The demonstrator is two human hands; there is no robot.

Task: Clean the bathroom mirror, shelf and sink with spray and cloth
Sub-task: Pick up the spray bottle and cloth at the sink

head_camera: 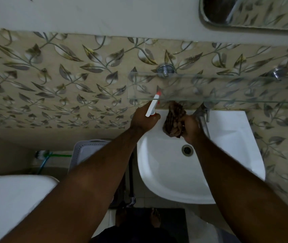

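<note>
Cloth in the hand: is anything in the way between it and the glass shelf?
Nothing visible is. The cloth, gripped by the right hand, reaches the front edge of the glass shelf. The spray bottle in the left hand is off to its left, and the tap to its right.

sink (227, 137) recorded as white; cloth (173, 120) at sink's rear rim noted brown, striped darker; spray bottle (152, 106) at sink's left rear corner noted white, nozzle tipped red; wall tiles (52, 85) behind sink patterned with grey-olive leafy vines on beige
</note>
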